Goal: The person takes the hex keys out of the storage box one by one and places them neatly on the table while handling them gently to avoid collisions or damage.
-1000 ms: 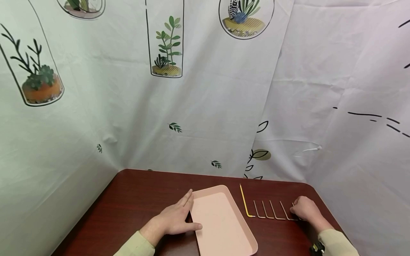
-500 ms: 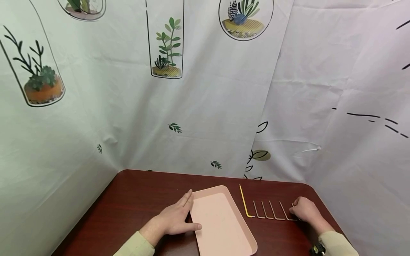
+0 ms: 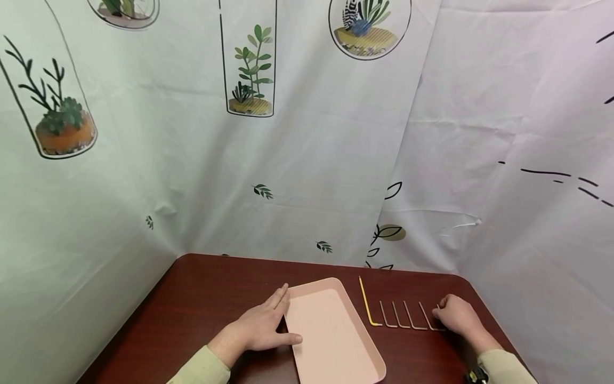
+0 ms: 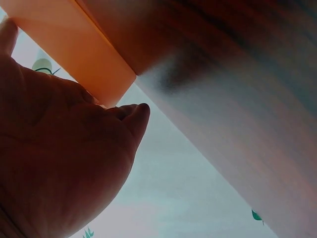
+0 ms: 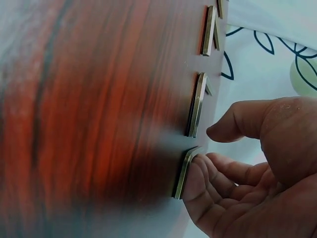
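Observation:
A pink tray (image 3: pixel 331 341) lies at the table's middle, also seen as a wall edge (image 4: pixel 94 54) in the left wrist view. My left hand (image 3: pixel 261 325) rests on its left rim, fingers outstretched and thumb over the inside. To the tray's right, several L-shaped hex keys (image 3: pixel 419 328) stand in a row, headed by a longer yellow hex key (image 3: pixel 365 304). My right hand (image 3: pixel 458 314) is at the rightmost hex key (image 5: pixel 182 178), mostly hidden in the head view. In the right wrist view, loosely bent fingers touch that key; the thumb is apart from them.
The dark red wooden table (image 3: pixel 216 288) has rounded far corners. White cloth (image 3: pixel 312 160) printed with plants hangs close behind it and along both sides. A black device (image 3: pixel 476 375) sits at the right wrist.
The right thumb has shifted slightly left, away from the last hex key. The left hand, the tray and the other keys have stayed in place.

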`<state>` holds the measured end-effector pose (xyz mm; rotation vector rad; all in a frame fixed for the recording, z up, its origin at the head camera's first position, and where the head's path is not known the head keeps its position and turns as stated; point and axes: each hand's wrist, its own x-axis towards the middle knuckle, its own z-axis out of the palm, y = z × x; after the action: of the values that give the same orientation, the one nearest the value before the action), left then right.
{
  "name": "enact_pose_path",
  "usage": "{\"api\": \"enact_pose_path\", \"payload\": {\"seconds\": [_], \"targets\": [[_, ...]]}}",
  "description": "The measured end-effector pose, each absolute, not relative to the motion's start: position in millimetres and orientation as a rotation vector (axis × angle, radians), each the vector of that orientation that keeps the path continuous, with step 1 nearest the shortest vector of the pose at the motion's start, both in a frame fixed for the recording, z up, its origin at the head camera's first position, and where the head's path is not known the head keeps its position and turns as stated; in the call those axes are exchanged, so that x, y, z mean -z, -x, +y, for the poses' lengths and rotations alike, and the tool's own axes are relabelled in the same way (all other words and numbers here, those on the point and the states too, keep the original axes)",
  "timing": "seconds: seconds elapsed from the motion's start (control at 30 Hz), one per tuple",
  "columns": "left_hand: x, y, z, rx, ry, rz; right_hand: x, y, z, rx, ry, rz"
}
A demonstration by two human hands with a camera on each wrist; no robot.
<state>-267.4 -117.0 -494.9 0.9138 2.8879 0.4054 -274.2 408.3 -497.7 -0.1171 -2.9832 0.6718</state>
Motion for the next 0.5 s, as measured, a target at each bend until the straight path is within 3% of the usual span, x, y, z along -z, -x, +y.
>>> {"api": "enact_pose_path", "payload": {"seconds": [0.5], "targets": [[492.0, 263.8, -119.1, -0.442, -0.929, 2.921, 484.8, 266.8, 372.7, -0.570, 0.089, -2.870]]}}
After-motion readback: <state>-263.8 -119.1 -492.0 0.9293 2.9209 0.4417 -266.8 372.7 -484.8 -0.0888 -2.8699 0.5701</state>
